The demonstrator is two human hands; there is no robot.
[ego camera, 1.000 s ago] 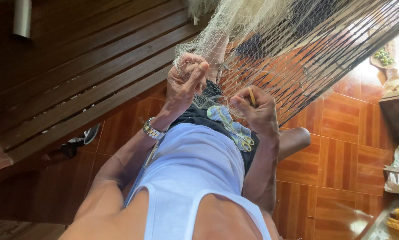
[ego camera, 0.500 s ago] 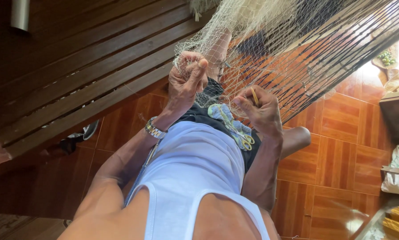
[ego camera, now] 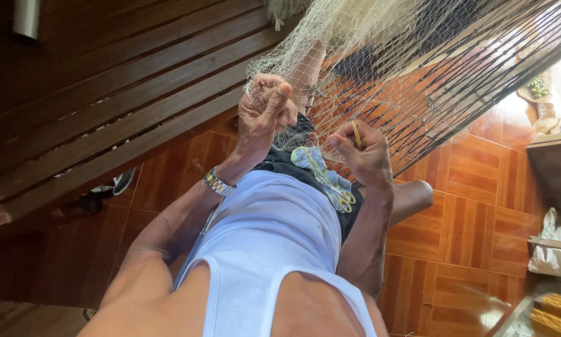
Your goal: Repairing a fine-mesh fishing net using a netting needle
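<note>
So the fingers of the left hand (ego camera: 265, 112) were bunched shut on a fold of the pale fishing net (ego camera: 355, 37), thumb stuck up, mesh pinched right at the fingertips. Over on the right hand (ego camera: 366, 156) the fingers were closed around a thin yellow netting needle (ego camera: 356, 133), which was poking up between thumb and forefinger, just beside the hanging mesh and near the left-hand pinch. The net itself was draped from above and spread out past both hands, with the rest stretched away toward the upper right over the orange tiled floor (ego camera: 474, 218).

What could go wrong, as a guess: the twine looked fine and loose, so a slack pinch could let the fold slip out, and the needle tip could easily be snagged in a neighbouring mesh, since everything was crowded close together there. A wristwatch (ego camera: 218, 183) was worn on the left wrist, and loose threads could get caught on it too. Yellow-handled scissors (ego camera: 341, 198) were lying in the lap, just below the right hand.
</note>
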